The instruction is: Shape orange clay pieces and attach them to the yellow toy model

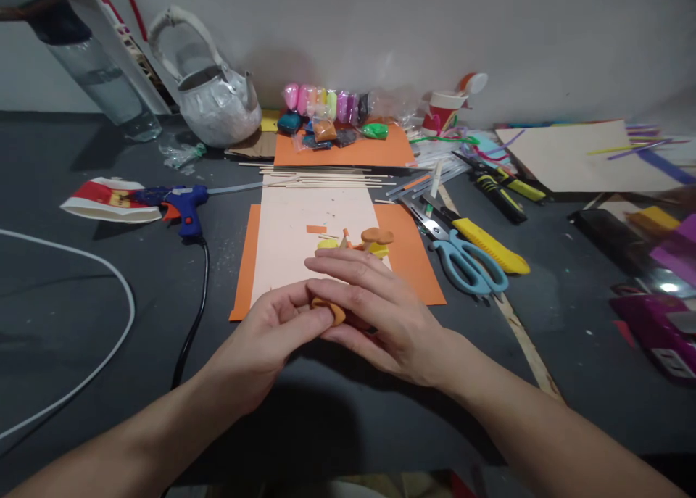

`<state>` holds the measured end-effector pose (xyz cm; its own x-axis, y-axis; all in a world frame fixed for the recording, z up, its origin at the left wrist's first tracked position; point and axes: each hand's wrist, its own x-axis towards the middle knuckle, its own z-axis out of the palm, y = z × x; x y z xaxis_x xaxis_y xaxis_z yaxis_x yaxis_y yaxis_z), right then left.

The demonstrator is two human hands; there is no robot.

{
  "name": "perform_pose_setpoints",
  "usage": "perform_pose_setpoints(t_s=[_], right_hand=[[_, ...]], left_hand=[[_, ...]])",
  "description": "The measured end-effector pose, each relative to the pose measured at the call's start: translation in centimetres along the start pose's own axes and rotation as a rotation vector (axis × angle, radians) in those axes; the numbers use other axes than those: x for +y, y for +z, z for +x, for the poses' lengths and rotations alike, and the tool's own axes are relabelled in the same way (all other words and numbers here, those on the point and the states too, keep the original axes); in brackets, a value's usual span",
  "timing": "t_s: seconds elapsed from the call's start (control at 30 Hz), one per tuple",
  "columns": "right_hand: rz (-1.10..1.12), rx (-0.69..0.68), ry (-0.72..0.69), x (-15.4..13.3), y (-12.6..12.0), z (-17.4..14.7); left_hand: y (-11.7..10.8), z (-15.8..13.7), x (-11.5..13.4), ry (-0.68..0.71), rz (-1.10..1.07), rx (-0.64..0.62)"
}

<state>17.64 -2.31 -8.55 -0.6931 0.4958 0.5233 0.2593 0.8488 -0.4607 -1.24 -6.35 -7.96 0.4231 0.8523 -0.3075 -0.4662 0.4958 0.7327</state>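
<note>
Between my two hands is a small, flattened piece of orange modelling clay (336, 313). My left hand (275, 320) pinches it, with the thumb lying on its near face. The fingers of my right hand (383, 306) curve around its far and right sides, hiding part of it. Just beyond my fingers, on cream paper (291, 226) over an orange sheet (418, 266), stand shaped orange clay pieces (377, 235) and a yellow clay lump (327, 244). A small orange strip (316, 229) lies near them.
Blue scissors (467, 262) and a yellow cutter (492, 246) lie to the right. A blue glue gun (188, 208) with its cord is on the left. Thin sticks (326, 179), bagged clay (326, 105), a kettle (217, 110) and a paper cup (443, 112) are farther back.
</note>
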Motion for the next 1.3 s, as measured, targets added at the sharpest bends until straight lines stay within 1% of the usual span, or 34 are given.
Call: perform_pose_setpoints(t_s=[0.13,0.27,0.33,0.47,0.6,0.77,0.87,1.03,1.1,1.13,1.2,1.27,1.3], right_hand=[[-0.084,0.009,-0.020,-0.1,0.3,0.1],[-0.247,-0.017,0.000,-0.3,0.7,0.1],[-0.278,-0.034,0.010,-0.4,0.9,0.1],[-0.276,-0.035,0.014,-0.4,0.8,0.1],[-0.260,-0.009,-0.001,-0.3,0.4,0.2],[-0.204,0.025,-0.028,-0.1,0.3,0.1],[-0.172,0.063,-0.029,-0.1,0.6,0.0],[-0.172,0.122,0.009,-0.2,1.3,-0.2],[-0.178,0.145,0.024,-0.3,1.5,-0.3],[-0.181,0.155,0.036,-0.3,1.5,-0.3],[-0.193,0.185,0.063,-0.5,1.4,-0.2],[-0.213,0.215,0.077,-0.6,1.2,-0.2],[-0.224,0.225,0.077,-0.6,1.0,-0.2]], left_hand=[[0.0,0.0,-0.1,-0.025,-0.036,0.028],[0.0,0.3,-0.1,-0.017,0.025,0.085],[0.1,0.4,-0.1,-0.007,0.052,0.101],[0.1,0.3,-0.2,0.010,0.063,0.106],[0.1,0.1,-0.2,-0.012,0.031,0.085],[0.0,0.1,0.1,0.029,0.158,0.059],[0.0,0.1,0.1,0.037,0.188,0.057],[0.1,-0.1,-0.3,-0.017,0.097,-0.011],[0.3,-0.1,-0.4,-0.012,0.046,-0.029],[0.4,-0.1,-0.4,-0.001,0.019,-0.025],[0.5,-0.2,-0.3,0.047,-0.046,0.031],[0.6,-0.3,0.0,0.147,-0.095,0.126],[0.7,-0.4,0.2,0.218,-0.101,0.172]])
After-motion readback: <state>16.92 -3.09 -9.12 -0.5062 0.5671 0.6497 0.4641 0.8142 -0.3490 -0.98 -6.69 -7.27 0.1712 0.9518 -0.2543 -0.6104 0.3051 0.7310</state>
